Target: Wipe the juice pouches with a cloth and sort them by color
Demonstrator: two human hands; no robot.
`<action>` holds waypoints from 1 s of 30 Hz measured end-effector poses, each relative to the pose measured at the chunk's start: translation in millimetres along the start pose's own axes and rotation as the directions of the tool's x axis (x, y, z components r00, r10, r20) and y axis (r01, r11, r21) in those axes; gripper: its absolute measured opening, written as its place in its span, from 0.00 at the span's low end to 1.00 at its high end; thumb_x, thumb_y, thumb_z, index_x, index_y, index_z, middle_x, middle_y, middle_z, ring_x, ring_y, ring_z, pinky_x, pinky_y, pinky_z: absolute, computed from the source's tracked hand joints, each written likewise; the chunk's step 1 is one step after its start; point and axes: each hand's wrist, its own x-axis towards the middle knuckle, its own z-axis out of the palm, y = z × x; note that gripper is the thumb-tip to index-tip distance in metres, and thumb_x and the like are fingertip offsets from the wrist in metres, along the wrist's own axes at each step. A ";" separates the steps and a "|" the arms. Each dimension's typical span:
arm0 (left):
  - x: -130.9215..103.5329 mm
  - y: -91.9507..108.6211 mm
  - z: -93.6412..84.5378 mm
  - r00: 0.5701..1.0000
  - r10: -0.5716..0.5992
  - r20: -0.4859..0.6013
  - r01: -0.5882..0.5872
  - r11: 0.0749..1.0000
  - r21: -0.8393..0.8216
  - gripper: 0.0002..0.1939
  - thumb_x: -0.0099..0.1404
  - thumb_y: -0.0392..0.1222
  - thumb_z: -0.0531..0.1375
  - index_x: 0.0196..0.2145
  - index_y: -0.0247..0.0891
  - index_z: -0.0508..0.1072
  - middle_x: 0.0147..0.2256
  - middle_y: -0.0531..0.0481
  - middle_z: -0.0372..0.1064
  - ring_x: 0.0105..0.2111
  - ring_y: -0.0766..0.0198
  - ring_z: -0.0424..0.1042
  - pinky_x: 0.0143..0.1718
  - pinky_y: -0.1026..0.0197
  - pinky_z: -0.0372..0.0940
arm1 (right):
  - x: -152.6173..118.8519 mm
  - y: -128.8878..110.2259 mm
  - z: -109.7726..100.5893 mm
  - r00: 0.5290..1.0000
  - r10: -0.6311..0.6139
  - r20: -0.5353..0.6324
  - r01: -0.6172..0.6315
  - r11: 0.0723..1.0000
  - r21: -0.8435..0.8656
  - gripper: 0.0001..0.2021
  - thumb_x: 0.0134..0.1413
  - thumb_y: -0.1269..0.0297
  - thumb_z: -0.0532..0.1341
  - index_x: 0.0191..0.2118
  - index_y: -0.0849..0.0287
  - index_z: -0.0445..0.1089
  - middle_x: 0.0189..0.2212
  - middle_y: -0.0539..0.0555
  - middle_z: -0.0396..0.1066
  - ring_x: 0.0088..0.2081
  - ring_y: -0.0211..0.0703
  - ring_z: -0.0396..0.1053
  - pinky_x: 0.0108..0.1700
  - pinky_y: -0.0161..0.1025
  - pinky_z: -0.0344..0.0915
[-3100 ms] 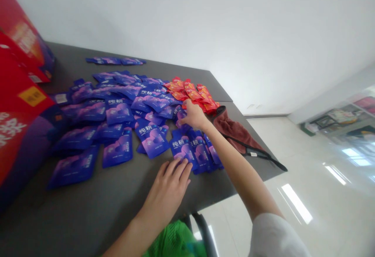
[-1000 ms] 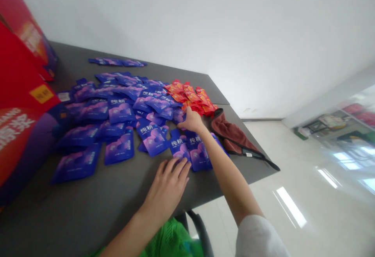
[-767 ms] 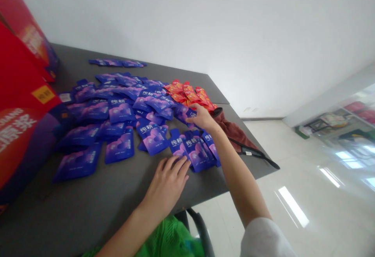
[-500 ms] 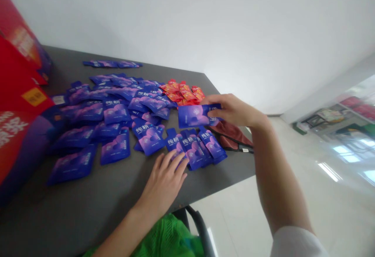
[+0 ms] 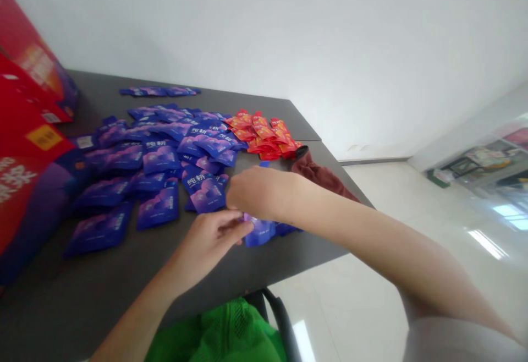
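Pouch [image 5: 260, 234], glossy, blue-purple, frame centre | left hand [image 5: 216, 235] pinches its edge, seemingly steadying it | right hand [image 5: 253, 188]: fingers hidden, hold unclear

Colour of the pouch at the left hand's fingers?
Blue with lighter purple areas; the pouch shows best in the head view, partly hidden by the right hand.

The dark grey table [image 5: 82, 307] carries a heap of purple pouches [image 5: 160, 158] — red pouches [image 5: 264, 132] to their right, a brown cloth [image 5: 319, 173] nearer right — and a red box [image 5: 39, 65] at far left.
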 end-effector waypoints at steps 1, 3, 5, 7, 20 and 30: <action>1.8 -4.4 2.1 1.000 -0.022 -0.020 0.022 1.000 -0.015 0.13 0.60 0.50 0.58 0.37 0.37 0.71 0.29 0.52 0.74 0.28 0.63 0.74 0.29 0.63 0.68 | 2.8 -4.6 -1.8 0.996 -0.025 0.085 0.028 0.999 -0.038 0.10 0.45 0.76 0.64 0.19 0.58 0.72 0.25 0.52 0.75 0.29 0.42 0.71 0.27 0.35 0.60; 4.8 -12.6 6.5 0.996 -0.048 -0.078 0.051 0.998 0.033 0.14 0.59 0.50 0.59 0.37 0.37 0.69 0.28 0.52 0.73 0.25 0.64 0.73 0.27 0.63 0.66 | 5.3 -8.7 -6.2 0.964 -0.106 0.245 0.127 0.989 -0.072 0.10 0.51 0.77 0.59 0.25 0.59 0.74 0.30 0.54 0.75 0.33 0.43 0.72 0.30 0.36 0.63; 7.1 -17.6 10.1 0.989 -0.064 -0.135 0.082 0.988 0.132 0.14 0.60 0.52 0.57 0.33 0.37 0.68 0.24 0.53 0.71 0.21 0.64 0.72 0.24 0.64 0.64 | 4.3 -5.6 -7.0 0.979 -0.149 0.137 0.162 0.983 -0.083 0.10 0.54 0.77 0.58 0.32 0.58 0.75 0.33 0.54 0.74 0.38 0.44 0.71 0.39 0.39 0.65; 9.6 -18.2 12.6 0.974 -0.062 -0.216 0.108 0.972 0.211 0.17 0.62 0.55 0.54 0.28 0.37 0.67 0.21 0.53 0.69 0.21 0.63 0.72 0.24 0.64 0.63 | -0.7 4.3 -1.4 0.978 -0.155 -0.142 0.141 0.985 -0.103 0.13 0.56 0.75 0.56 0.42 0.55 0.73 0.41 0.55 0.71 0.47 0.47 0.67 0.51 0.48 0.61; -12.6 5.6 2.9 0.977 0.085 -0.197 0.162 0.307 0.938 0.18 0.65 0.53 0.53 0.45 0.39 0.69 0.29 0.44 0.75 0.30 0.48 0.75 0.28 0.51 0.68 | -67.2 50.7 110.2 0.883 0.236 -0.407 -0.099 0.939 0.328 0.16 0.58 0.59 0.58 0.51 0.57 0.66 0.48 0.58 0.66 0.48 0.46 0.65 0.51 0.44 0.62; 14.0 -8.7 2.9 0.956 0.270 0.116 -0.211 0.354 0.911 0.13 0.62 0.32 0.57 0.44 0.39 0.74 0.41 0.46 0.75 0.44 0.53 0.72 0.47 0.50 0.64 | -84.7 54.4 111.3 0.858 0.344 -0.381 -0.110 0.849 0.517 0.09 0.59 0.63 0.57 0.43 0.57 0.70 0.38 0.51 0.74 0.39 0.39 0.71 0.42 0.35 0.64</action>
